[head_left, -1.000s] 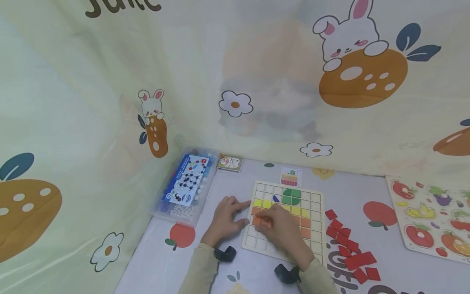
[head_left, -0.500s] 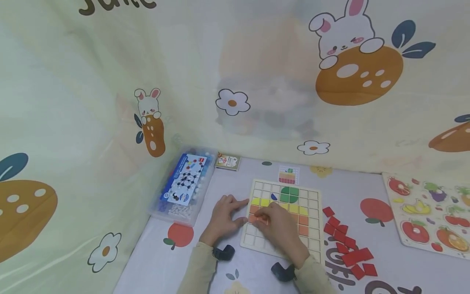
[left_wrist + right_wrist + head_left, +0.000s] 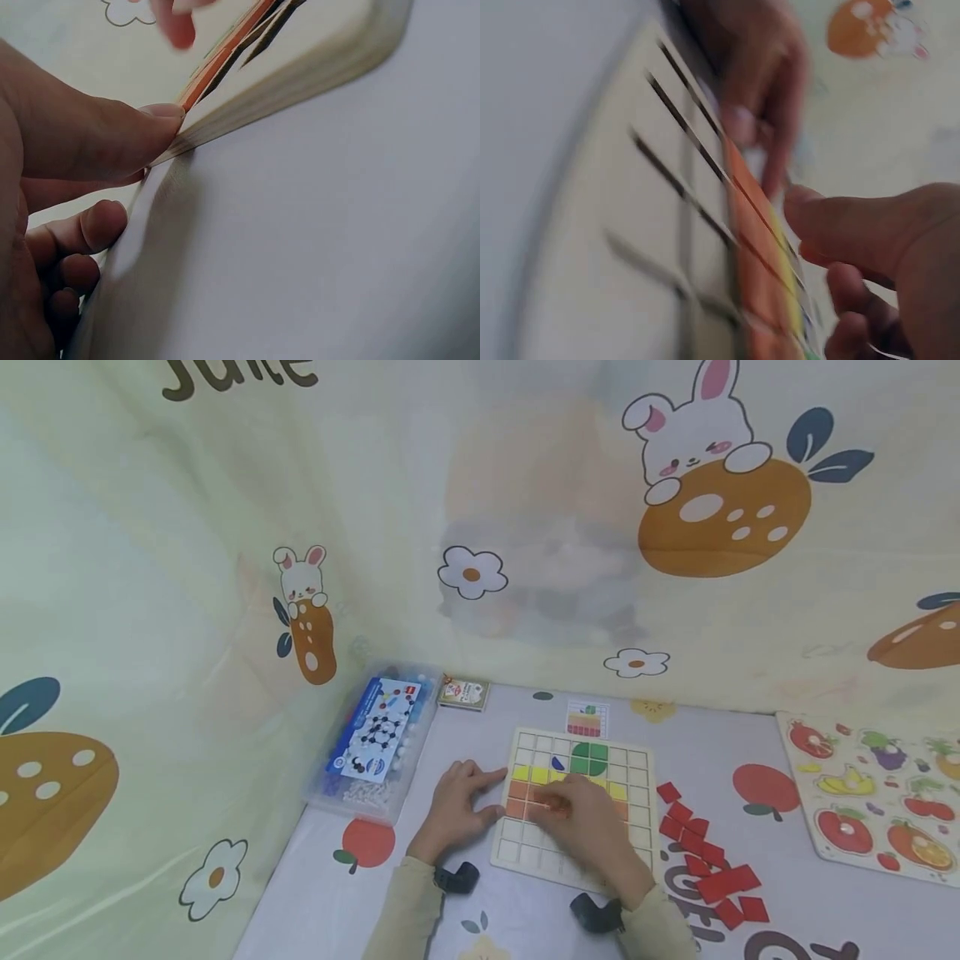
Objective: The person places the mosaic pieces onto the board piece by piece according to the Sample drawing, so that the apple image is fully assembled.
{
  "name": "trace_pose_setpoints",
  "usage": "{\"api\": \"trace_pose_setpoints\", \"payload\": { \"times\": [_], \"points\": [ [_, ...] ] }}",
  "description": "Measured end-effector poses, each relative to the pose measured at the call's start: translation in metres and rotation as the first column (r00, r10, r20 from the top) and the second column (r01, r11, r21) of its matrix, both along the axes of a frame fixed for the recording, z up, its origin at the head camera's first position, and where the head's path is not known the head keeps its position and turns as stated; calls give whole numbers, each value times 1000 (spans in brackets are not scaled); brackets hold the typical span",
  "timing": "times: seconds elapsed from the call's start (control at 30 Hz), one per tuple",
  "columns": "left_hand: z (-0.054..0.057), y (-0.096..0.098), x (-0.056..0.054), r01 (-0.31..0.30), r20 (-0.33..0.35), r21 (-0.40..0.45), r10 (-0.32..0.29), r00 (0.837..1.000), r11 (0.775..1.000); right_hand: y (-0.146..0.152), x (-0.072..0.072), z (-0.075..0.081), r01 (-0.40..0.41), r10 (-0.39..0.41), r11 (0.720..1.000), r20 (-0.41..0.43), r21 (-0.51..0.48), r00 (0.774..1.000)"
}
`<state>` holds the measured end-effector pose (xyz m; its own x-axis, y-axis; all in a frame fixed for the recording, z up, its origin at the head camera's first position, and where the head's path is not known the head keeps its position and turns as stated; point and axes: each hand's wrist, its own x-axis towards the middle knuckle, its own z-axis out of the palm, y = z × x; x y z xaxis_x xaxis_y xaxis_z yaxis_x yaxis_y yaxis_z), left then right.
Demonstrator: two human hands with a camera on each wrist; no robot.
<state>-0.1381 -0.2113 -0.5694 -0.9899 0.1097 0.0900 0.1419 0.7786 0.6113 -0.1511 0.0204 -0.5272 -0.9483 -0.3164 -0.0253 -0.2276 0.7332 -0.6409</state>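
Note:
A pale wooden grid board [image 3: 525, 856] lies on the table, bearing rows of orange tiles [image 3: 515, 808], yellow tiles [image 3: 539, 775], green curved pieces [image 3: 588, 760] and a small blue piece [image 3: 557, 763]. My left hand [image 3: 457, 806] touches the board's left edge with thumb and forefinger straight and spread; in the left wrist view its thumb [image 3: 112, 139] presses at the board's side. Over the orange rows, my right hand [image 3: 588, 827] pinches an orange tile [image 3: 814, 255], mostly hidden by thumb and fingers.
Loose red tiles [image 3: 727, 883] lie scattered right of the board. A printed pattern card [image 3: 587, 719] sits behind it. Further right is a fruit puzzle board [image 3: 862, 793]. At the back left stand a clear plastic box [image 3: 378, 735] with a blue label and a small box [image 3: 463, 693].
My right hand has shifted a little to the right along the orange rows, uncovering orange tiles at the left. My left hand stays at the board's edge.

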Motion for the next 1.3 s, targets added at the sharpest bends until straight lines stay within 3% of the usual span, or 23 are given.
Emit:
{"api": "trace_pose_setpoints", "payload": {
  "times": [0.27, 0.43, 0.53, 0.93, 1.3],
  "points": [
    [1, 1, 1, -5, 2, -5, 5, 1000, 1000, 78, -18, 12, 69, -69, 991, -4, 113, 998],
    [3, 0, 2, -7, 15, -14, 7, 1000, 1000, 124, -28, 9, 74, -76, 969, -2, 237, 997],
    [3, -1, 3, -5, 8, -20, 5, 1000, 1000, 140, -32, 4, 67, -66, 962, -13, 264, 998],
    [0, 0, 1, 7, -41, -5, -7, 999, 1000, 148, -35, -4, 120, -131, 964, 33, 237, 991],
    [1, 0, 2, -3, -14, -1, 3, 1000, 1000, 152, -38, -7, 132, -152, 971, 91, 197, 984]
  ]
}}
